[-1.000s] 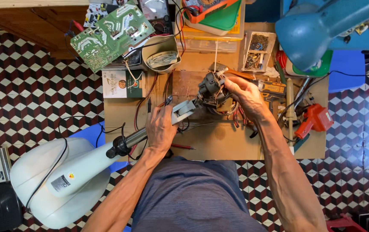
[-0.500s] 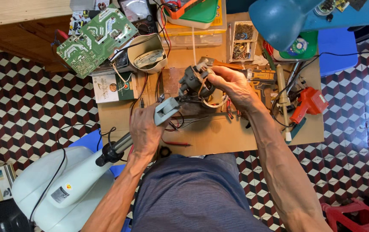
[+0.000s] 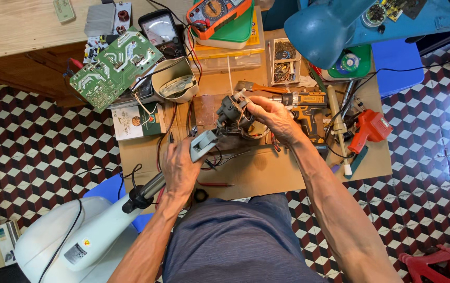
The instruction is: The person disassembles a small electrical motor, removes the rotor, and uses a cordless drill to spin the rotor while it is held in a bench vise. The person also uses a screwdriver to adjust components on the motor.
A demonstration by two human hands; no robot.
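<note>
Since the earlier frames we note that both hands and the fan motor have shifted toward the table's middle and the head has dropped closer; the grip itself reads unchanged.

We record the items by size. White fan base [image 3: 73, 238] lies off the table's near left corner, on the floor beside the person's knee, with its stem [image 3: 149, 188] rising to the near edge. Wooden table [image 3: 267, 175] carries the rest. Blue lamp shade [image 3: 321, 31] overhangs the far right corner. Green circuit board [image 3: 115, 68] sits past the far left corner, tilted. Yellow cordless drill [image 3: 303, 105] lies right of centre, and a red soldering gun [image 3: 369, 128] lies toward the right edge.

Left hand [image 3: 180, 167] is closed around the grey neck bracket [image 3: 204, 144] at the stem's top, fingers fully wrapped. Right hand [image 3: 272, 118] holds the fan motor [image 3: 232, 112] with fingers curled about its far side, thumb on top; we cannot tell how tightly. The motor sits above the table's centre, lifted clear of the surface, with loose wires [image 3: 248, 128] trailing under it.

We judge that good practice here means keeping the left hand firm on the bracket as anchor, turning the motor slowly, and keeping the wires slack and unpinched.
</note>
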